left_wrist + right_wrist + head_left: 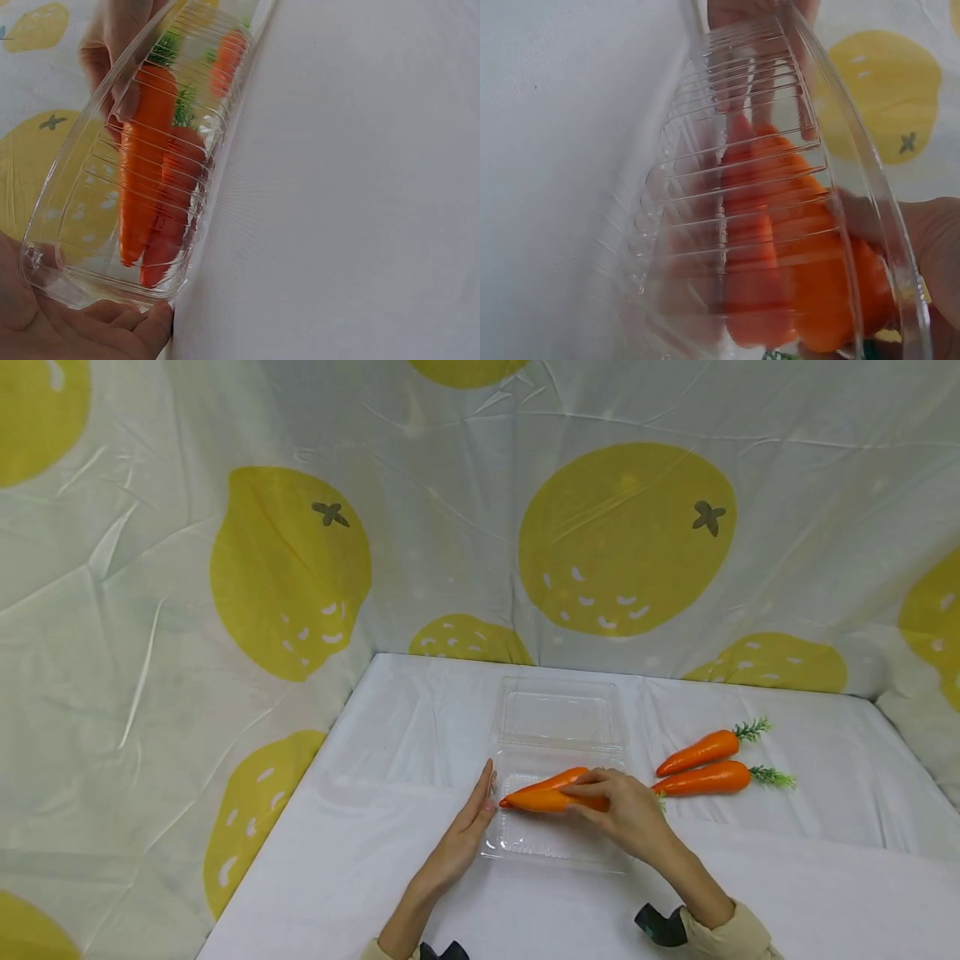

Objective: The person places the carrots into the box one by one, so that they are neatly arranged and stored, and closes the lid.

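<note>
A clear plastic clamshell container (555, 850) lies on the table with its lid (558, 714) folded back, away from the person. My right hand (630, 810) pinches an orange carrot (542, 802) near its thick end, over the base, its tip toward the left wall. Beside it a second carrot (566, 777) lies in the base, partly hidden by the first and by the fingers. Through the ribbed wall, the left wrist view shows the held carrot (142, 172) above the other carrot (184, 172). My left hand (459, 839) touches the container's left side with fingers extended.
To the right of the container, two more carrots with green leafy tops lie side by side, a farther carrot (699, 752) and a nearer carrot (708, 779). A white cloth (420, 735) covers the table. Lemon-printed curtains (442, 527) stand behind it and along the left.
</note>
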Motion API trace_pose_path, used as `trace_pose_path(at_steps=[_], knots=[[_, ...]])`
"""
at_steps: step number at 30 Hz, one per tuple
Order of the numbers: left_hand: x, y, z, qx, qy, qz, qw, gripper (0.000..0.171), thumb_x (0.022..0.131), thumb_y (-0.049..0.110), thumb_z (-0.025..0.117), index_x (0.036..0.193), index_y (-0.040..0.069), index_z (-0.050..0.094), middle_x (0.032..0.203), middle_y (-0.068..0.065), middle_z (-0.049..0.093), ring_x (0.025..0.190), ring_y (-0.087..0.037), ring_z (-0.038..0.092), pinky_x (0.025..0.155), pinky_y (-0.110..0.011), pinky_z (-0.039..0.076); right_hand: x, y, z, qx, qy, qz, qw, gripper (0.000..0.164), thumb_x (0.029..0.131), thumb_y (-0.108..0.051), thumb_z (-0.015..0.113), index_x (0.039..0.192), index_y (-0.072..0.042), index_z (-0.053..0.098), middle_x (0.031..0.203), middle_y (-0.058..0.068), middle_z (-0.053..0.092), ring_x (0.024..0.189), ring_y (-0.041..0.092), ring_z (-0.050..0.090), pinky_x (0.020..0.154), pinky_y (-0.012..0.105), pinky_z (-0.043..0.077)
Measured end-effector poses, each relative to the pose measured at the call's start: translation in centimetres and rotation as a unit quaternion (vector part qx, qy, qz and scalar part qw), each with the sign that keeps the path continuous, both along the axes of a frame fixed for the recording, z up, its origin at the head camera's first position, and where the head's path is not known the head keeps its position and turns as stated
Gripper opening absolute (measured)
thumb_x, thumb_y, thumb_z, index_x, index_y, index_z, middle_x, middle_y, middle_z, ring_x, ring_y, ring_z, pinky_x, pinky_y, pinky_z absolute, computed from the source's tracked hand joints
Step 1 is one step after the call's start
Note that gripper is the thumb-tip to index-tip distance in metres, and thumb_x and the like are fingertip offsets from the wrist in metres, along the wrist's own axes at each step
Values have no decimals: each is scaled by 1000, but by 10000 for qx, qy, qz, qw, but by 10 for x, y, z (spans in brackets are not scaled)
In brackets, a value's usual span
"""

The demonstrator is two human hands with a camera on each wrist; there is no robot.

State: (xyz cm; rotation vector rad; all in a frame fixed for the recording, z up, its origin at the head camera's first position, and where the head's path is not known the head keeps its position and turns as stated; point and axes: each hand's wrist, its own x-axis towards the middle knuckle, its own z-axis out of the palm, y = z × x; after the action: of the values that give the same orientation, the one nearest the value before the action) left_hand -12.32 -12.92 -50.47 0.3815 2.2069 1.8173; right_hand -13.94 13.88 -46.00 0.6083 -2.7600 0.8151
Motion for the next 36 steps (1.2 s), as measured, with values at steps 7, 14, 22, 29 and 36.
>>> trace_pose_path(at_steps=[7,14,22,29,36], knots=[[0,0,0,-8,-32,33,10000,60,115,25,31,168,23,4,176,-4,6,162,-23,11,129,-39,11,-1,-1,-3,128,-154,130,9997,26,81,-25,88,107,-23,84,106,-1,78,97,22,72,77,35,60],[-1,0,-2,29,-1,-23,10000,61,115,24,31,168,21,3,176,-7,5,162,-27,13,129,-47,13,-1,-1,-5,113,-231,262,9993,26,82,-26,88,107,-25,84,105,-4,78,96,19,70,77,33,58],[-1,0,-2,39,-14,-46,10000,60,115,24,30,168,20,2,176,-7,5,162,-25,11,129,-44,12,-1,-2,-10,132,-272,550,9980,25,84,-24,86,109,-22,84,100,-5,77,88,14,67,73,26,54],[-2,0,-3,53,-12,-45,10000,60,115,23,31,168,22,3,176,-6,5,163,-24,10,128,-37,13,-1,-4,-12,106,-449,758,9961,27,88,-20,82,114,-15,82,103,0,77,92,17,70,77,29,57],[-2,0,-3,55,-37,-40,10000,60,115,25,31,168,22,3,176,-6,5,163,-23,10,129,-45,14,0,-1,-13,99,-590,947,9937,29,91,-17,79,119,-16,80,105,-1,75,94,16,67,80,31,56]])
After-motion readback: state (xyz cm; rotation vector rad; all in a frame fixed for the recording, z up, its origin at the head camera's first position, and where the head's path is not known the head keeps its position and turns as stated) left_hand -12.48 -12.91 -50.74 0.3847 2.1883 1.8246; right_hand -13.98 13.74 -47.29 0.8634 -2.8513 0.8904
